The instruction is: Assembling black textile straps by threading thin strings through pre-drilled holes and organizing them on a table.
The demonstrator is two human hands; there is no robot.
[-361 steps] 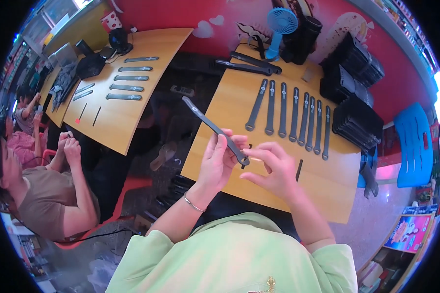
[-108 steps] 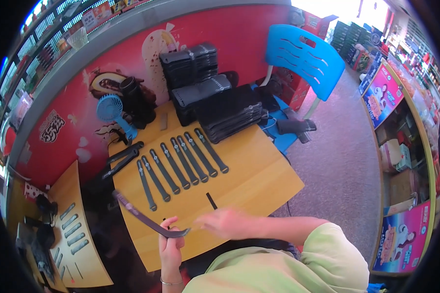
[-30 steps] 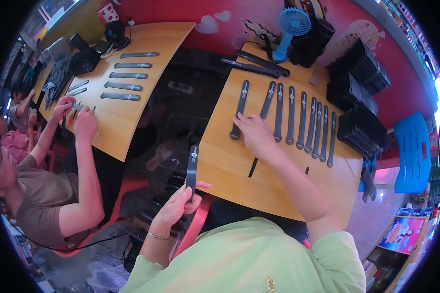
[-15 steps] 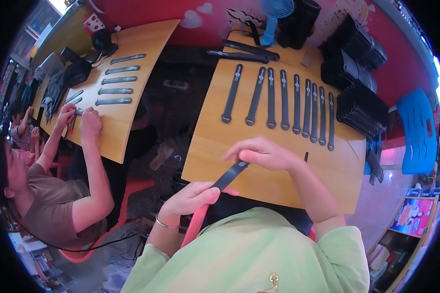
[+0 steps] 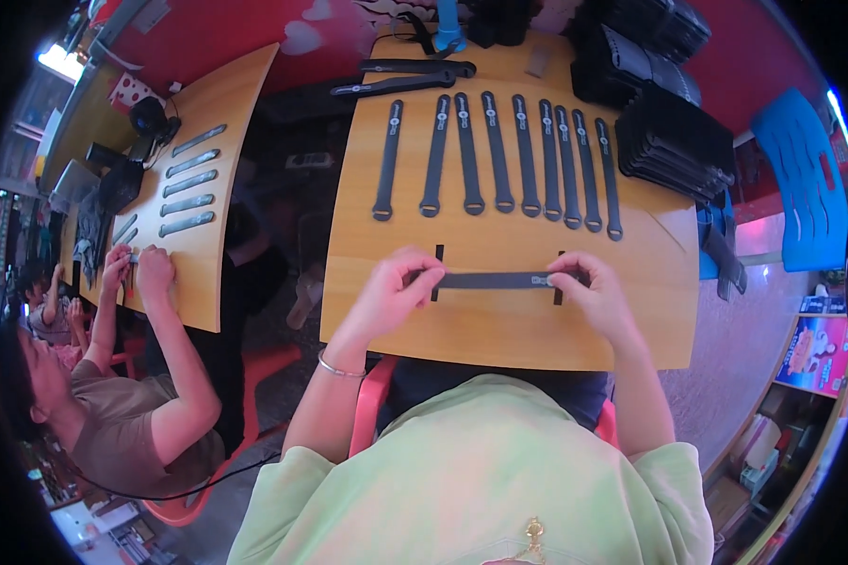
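A dark grey strap [image 5: 495, 281] with a pale printed patch is stretched level from left to right just over the near part of the wooden table [image 5: 499, 339]. My left hand [image 5: 398, 290] pinches its left end between thumb and fingers. Its right end, close to the printed patch, is pinched in my right hand [image 5: 595, 294]. Two short black strips, a left one [image 5: 439, 254] and a right one [image 5: 561, 296], mark the tabletop behind the strap. Beyond my hands lies a row of several similar straps [image 5: 491, 155], ring ends toward me.
More straps [image 5: 415, 67] lie crosswise at the table's far left corner, near a blue stand [image 5: 449, 28]. Black stacked goods [image 5: 674, 141] fill the right side, beside a blue chair [image 5: 801, 184]. To the left, another person [image 5: 127, 405] works at a second table [image 5: 240, 122] with straps.
Both hands have moved forward over the table, and the slanted strap is now level between them. My right hand has shifted right. The view has shifted too.
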